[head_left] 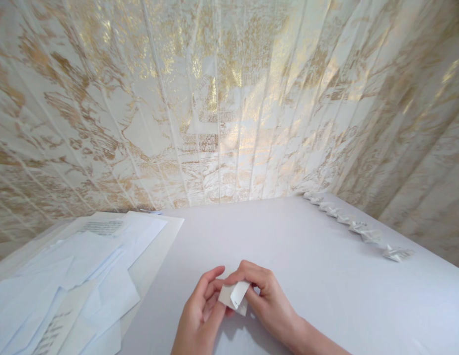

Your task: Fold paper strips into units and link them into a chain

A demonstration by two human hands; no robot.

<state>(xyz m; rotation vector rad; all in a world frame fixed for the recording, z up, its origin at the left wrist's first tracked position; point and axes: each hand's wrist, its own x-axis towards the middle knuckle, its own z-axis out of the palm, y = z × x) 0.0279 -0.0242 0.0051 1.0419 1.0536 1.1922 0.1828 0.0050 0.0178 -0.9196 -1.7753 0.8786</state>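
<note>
Paper [237,296], small and folded, sits between both my hands: I have the left hand [200,311] cupped, thumb pinching one edge, the right hand [268,298] angled inward, fingertips gripping its flap.

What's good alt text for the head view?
A person's left hand and right hand hold a small folded paper over a pale table. Loose sheets overlap at left; a row of folded paper shapes sits at right, before a gold-patterned backdrop.
</note>
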